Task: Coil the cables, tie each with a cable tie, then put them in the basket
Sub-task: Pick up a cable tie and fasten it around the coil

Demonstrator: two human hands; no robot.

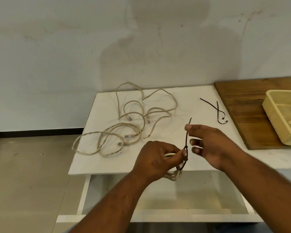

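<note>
Fingers of the left hand [160, 158] are curled tight around a coiled cable [174, 174], held over the near edge of the white table [175, 101]. A black cable tie [186, 145] loops the coil; the right hand [212, 145] pinches its tail between thumb and forefinger, other fingers spread. Loose cables [133, 118] lie left of the coil, spare ties [215, 109] and the basket [282, 115] to its right.

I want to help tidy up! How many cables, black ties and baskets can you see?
Cables: 3. One coiled cable is in the left hand, and two loose cables lie on the white table.
Black cable ties: 3. One tie is pinched by the right hand, and two spare ties lie on the table.
Baskets: 1, the yellow basket.
Total: 7.
</note>
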